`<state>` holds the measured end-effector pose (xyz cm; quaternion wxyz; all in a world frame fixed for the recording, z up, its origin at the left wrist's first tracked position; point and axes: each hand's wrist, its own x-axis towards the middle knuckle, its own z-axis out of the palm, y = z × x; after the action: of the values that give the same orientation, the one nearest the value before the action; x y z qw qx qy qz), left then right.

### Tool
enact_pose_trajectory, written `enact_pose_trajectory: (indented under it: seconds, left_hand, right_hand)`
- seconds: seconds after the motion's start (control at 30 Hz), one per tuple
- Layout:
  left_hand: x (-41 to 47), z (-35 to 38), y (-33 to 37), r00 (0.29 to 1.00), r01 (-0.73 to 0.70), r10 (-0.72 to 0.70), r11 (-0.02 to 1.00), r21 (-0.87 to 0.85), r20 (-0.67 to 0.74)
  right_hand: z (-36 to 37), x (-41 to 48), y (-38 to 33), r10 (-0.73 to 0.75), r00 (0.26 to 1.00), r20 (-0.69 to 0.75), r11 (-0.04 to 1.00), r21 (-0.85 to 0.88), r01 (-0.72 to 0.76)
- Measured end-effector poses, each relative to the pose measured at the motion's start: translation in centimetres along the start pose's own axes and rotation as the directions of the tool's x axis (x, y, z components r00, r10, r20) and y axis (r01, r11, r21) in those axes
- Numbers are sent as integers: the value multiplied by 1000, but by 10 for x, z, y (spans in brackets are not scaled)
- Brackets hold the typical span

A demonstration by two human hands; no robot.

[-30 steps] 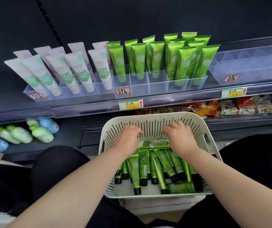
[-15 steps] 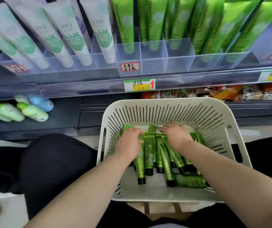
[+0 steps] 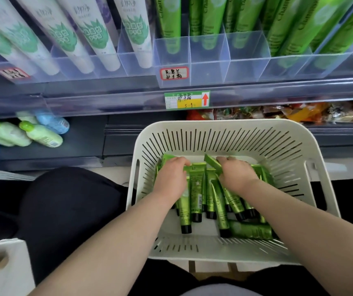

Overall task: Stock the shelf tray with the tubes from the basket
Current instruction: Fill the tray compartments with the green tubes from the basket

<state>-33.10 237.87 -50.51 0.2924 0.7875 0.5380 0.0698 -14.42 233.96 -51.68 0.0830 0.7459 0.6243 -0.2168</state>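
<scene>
Nearest the person, two bare forearms reach forward and down into a white slotted basket [image 3: 278, 146], whose near wall sits just below the wrists. The left hand [image 3: 172, 178] lies palm down on the pile of green tubes [image 3: 196, 189] with its fingers curled over the crimped ends at the far side of the heap; it seems to be gripping at least one tube, though the fingertips are tucked under and the hold itself is hidden. The right hand [image 3: 236, 175], just beside it with a small gap between the knuckles, is closed around the flat end of a raised tube [image 3: 212, 164] that tilts up toward the left hand. Under and behind both hands the remaining tubes lie mostly side by side with their black caps pointing back toward the person, and one lies crosswise below the right forearm. Beyond the hands, past the basket's far wall, a lower shelf holds pale green and blue bottles [image 3: 41, 135] off to the left and coloured snack packets [image 3: 278, 113] to the right. Farther up, a price label [image 3: 187, 99] with a red arrow sits on the shelf edge, and above it the clear divided shelf tray [image 3: 209, 69] holds upright green tubes, with white tubes [image 3: 98, 33] standing in the tray to the left.
</scene>
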Motion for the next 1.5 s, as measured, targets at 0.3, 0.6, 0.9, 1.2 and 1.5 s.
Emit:
enact_pose_trajectory:
  seconds: [0.3, 0.6, 0.9, 1.2, 1.5]
  left_hand:
    - [-9, 4, -4, 975, -73, -5, 937, 341, 223]
    - [-9, 11, -8, 946, -203, 30, 832, 516, 324]
    - [-8, -10, -5, 943, -68, -51, 939, 339, 329]
    - [-22, -40, 26, 972, -91, 55, 985, 149, 226]
    - [-23, -106, 88, 967, -228, 244, 959, 169, -80]
  right_hand:
    - [-12, -34, 1, 12, 997, -76, 781, 623, 38]
    - [-24, -51, 1, -46, 998, 29, 621, 784, 6]
    - [-27, -54, -5, -99, 993, -64, 746, 656, 117]
    - [-45, -78, -7, -160, 915, -371, 887, 352, 298]
    - [-103, -111, -9, -170, 840, -515, 945, 156, 287]
